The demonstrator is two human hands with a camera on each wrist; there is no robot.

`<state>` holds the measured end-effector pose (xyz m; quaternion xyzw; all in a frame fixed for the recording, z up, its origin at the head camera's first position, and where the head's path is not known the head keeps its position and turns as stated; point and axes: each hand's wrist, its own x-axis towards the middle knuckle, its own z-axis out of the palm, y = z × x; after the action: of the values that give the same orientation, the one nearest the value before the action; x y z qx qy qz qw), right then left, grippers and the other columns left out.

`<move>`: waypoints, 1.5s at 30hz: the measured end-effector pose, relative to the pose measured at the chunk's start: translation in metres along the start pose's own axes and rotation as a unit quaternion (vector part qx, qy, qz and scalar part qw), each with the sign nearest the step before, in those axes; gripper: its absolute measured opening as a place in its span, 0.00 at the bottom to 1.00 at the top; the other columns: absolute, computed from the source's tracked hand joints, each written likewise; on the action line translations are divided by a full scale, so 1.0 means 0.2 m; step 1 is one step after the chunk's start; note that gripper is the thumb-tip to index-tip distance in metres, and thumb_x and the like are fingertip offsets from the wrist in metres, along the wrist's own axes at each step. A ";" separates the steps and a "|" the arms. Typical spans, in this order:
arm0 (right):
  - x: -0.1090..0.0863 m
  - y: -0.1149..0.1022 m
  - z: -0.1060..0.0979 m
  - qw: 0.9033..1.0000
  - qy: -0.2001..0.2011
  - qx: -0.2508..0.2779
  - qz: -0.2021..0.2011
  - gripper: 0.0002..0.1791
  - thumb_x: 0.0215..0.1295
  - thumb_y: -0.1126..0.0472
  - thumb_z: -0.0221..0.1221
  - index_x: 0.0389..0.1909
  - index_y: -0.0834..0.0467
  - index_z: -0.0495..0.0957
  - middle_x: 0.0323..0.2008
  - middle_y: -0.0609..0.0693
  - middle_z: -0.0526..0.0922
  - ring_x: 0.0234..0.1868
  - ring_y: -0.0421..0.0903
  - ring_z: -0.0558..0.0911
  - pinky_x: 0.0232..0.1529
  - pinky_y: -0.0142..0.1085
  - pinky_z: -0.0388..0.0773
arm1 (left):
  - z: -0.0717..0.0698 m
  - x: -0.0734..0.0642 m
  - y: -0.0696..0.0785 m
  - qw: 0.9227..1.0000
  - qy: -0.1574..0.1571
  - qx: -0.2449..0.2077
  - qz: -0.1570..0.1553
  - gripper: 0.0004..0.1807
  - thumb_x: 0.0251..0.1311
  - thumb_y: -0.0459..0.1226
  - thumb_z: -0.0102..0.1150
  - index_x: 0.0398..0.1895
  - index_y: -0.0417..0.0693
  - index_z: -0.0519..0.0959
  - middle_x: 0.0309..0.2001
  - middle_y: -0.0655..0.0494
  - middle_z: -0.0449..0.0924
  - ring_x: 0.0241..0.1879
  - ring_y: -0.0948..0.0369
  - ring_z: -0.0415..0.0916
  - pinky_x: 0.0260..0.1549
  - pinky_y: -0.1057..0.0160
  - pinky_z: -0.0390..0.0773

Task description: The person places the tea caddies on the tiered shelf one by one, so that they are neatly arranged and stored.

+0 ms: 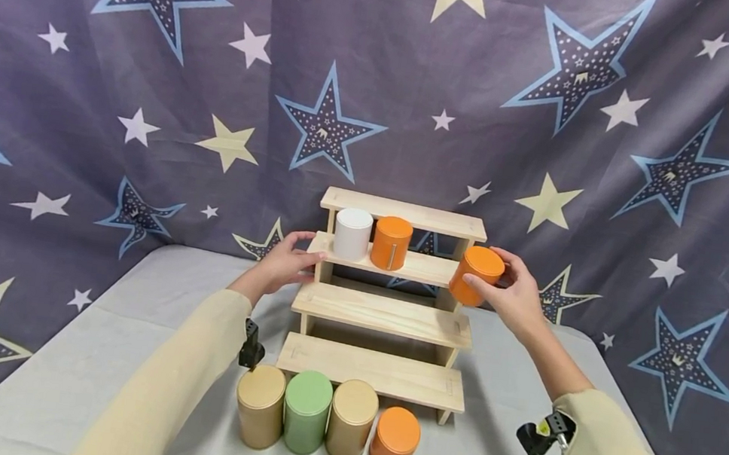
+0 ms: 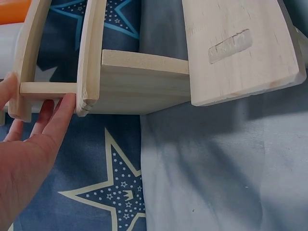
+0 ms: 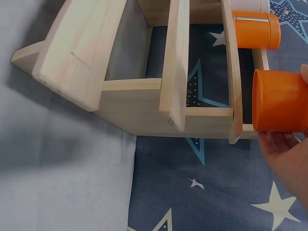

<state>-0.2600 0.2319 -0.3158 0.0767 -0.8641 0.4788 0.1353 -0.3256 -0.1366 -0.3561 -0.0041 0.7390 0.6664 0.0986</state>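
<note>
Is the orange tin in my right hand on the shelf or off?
Off: the right hand holds the orange tin, and the right wrist view shows a gap between it and the shelf.

The tiered shelf point(image 1: 374, 369) is bare wood, matt and smooth, its grain showing, with a rougher rectangular patch point(image 2: 231, 46) on one board. The held orange canister point(image 3: 278, 101) looks like painted metal, smooth with a soft sheen, as do the white canister point(image 1: 352, 237) and green canister point(image 1: 306, 416); the gold canisters point(image 1: 259, 410) look metallic. The backdrop point(image 1: 401, 42) is printed cloth, lightly creased; the worktop covering point(image 1: 103, 355) looks like matt cloth.
</note>
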 end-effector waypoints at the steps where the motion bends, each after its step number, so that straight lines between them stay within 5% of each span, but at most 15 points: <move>1: 0.01 0.00 0.00 1.000 -0.001 0.002 0.000 0.43 0.54 0.47 0.66 0.67 0.58 0.59 0.58 0.58 0.72 0.53 0.53 0.76 0.56 0.43 0.77 | 0.00 0.00 0.00 1.000 0.000 -0.001 0.001 0.36 0.64 0.37 0.54 0.71 0.52 0.49 0.64 0.35 0.60 0.61 0.43 0.66 0.58 0.48 0.73; 7: 0.04 -0.02 0.03 1.000 -0.013 0.018 0.007 0.44 0.55 0.48 0.66 0.68 0.59 0.57 0.59 0.60 0.70 0.55 0.56 0.74 0.59 0.51 0.74 | 0.00 -0.01 0.00 1.000 -0.002 0.001 0.000 0.36 0.65 0.37 0.54 0.71 0.52 0.49 0.64 0.35 0.60 0.61 0.43 0.66 0.58 0.48 0.73; 45: 0.20 -0.12 0.18 1.000 -0.009 0.025 0.013 0.43 0.53 0.50 0.68 0.67 0.56 0.59 0.57 0.58 0.72 0.52 0.53 0.73 0.57 0.46 0.74 | -0.01 0.02 -0.02 1.000 -0.006 -0.007 0.007 0.35 0.64 0.37 0.54 0.71 0.52 0.49 0.63 0.35 0.61 0.59 0.43 0.67 0.57 0.48 0.74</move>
<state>-0.2979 0.1882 -0.3028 0.0731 -0.8538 0.5014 0.1196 -0.3289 -0.1380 -0.3610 0.0044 0.7338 0.6721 0.0985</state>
